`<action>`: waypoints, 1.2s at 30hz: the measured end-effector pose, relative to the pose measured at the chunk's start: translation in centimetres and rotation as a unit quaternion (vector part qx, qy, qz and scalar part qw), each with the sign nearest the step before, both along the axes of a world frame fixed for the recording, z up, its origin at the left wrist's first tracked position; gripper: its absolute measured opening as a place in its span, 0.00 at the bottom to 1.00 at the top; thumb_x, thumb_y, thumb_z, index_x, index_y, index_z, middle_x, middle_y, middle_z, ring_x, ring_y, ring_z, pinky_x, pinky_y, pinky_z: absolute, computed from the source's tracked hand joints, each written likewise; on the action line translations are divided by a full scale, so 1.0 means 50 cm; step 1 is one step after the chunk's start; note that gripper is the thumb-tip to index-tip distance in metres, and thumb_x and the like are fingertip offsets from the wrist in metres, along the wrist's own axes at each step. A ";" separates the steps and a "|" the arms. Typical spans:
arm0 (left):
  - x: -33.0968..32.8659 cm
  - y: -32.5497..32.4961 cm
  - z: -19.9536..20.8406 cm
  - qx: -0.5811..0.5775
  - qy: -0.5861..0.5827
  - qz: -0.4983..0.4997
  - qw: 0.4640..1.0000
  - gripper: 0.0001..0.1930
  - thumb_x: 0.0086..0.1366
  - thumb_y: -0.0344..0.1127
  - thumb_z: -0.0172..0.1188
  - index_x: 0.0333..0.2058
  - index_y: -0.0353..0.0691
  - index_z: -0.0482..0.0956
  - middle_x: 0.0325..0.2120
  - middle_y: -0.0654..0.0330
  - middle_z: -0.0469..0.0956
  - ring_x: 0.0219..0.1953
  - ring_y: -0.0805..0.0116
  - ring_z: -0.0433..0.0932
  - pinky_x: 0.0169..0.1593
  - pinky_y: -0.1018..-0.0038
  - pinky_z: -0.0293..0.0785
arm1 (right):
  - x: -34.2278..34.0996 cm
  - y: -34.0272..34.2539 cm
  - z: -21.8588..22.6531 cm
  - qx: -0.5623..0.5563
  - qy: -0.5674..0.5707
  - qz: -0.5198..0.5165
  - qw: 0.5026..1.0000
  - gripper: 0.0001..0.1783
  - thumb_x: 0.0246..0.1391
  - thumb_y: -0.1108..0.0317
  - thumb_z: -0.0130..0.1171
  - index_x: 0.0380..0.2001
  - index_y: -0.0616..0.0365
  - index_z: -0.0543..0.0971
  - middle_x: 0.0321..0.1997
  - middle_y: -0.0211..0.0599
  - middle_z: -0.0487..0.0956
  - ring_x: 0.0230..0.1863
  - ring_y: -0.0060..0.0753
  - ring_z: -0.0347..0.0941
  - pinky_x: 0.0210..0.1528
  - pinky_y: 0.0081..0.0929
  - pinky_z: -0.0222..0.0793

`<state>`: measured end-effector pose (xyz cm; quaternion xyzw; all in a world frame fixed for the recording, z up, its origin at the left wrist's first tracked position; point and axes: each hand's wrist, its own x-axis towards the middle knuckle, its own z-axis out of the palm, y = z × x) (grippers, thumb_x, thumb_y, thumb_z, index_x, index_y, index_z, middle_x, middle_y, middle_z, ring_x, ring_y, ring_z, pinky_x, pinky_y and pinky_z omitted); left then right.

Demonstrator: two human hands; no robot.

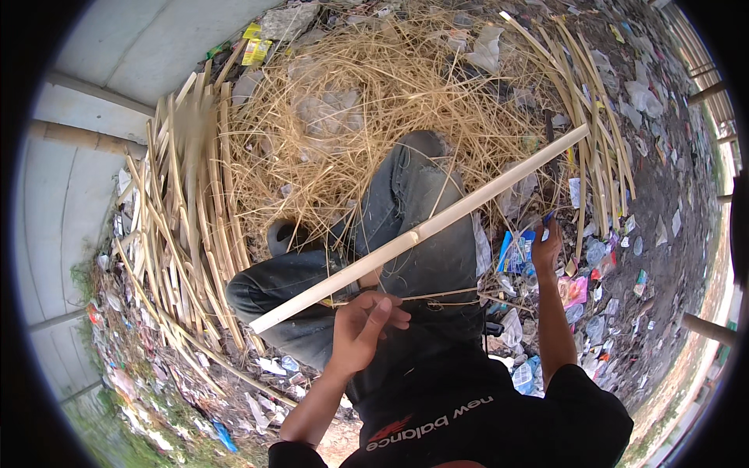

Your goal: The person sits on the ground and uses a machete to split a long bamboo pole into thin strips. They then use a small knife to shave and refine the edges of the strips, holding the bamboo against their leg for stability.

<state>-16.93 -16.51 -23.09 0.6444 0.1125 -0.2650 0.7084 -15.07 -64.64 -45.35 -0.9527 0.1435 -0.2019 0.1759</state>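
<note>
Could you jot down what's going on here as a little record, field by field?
Setting: outdoors, person seated on littered ground beside a pale wall
Left hand: under a long pale bamboo strip lying across the lap, fingers loosely curled
Right hand: reaching down to the ground by blue wrappers; grip cannot be told
Left side: stack of split bamboo strips
Ahead: heap of dry shavings
Far side: more bamboo strips

Daylight — bare ground [671, 234] strewn with litter [616, 257]; dry straw heap [374, 86]; pale concrete wall [117, 54] at left.
</note>
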 end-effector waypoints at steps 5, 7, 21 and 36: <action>0.140 -0.039 -0.069 0.432 -0.468 -0.061 0.769 0.25 0.63 0.43 0.71 0.54 0.38 0.79 0.37 0.49 0.83 0.34 0.47 0.84 0.38 0.58 0.81 | 0.022 -0.021 0.024 0.158 -0.035 -0.005 0.987 0.17 0.69 0.69 0.55 0.56 0.68 0.74 0.36 0.50 0.83 0.33 0.49 0.80 0.37 0.41 0.73; 0.149 -0.042 -0.122 0.443 -0.437 -0.105 0.776 0.27 0.62 0.43 0.71 0.58 0.40 0.78 0.37 0.48 0.83 0.35 0.45 0.84 0.41 0.55 0.81 | 0.041 0.008 0.072 0.183 -0.077 0.064 0.978 0.16 0.70 0.68 0.55 0.55 0.66 0.75 0.34 0.48 0.82 0.32 0.46 0.79 0.36 0.40 0.72; 0.160 -0.071 -0.117 0.393 -0.283 -0.214 0.848 0.19 0.76 0.46 0.56 0.52 0.37 0.82 0.34 0.46 0.82 0.34 0.40 0.83 0.39 0.50 0.80 | 0.122 0.215 0.351 0.016 -0.056 0.166 0.984 0.22 0.51 0.75 0.70 0.51 0.54 0.80 0.37 0.43 0.82 0.35 0.51 0.82 0.39 0.44 0.77; 0.141 -0.110 -0.122 0.479 -0.271 -0.243 0.799 0.17 0.75 0.46 0.56 0.36 0.35 0.74 0.24 0.43 0.83 0.29 0.39 0.85 0.32 0.50 0.82 | 0.096 0.372 0.380 0.178 0.180 0.268 0.929 0.16 0.69 0.57 0.60 0.45 0.59 0.74 0.21 0.52 0.78 0.26 0.64 0.78 0.29 0.51 0.72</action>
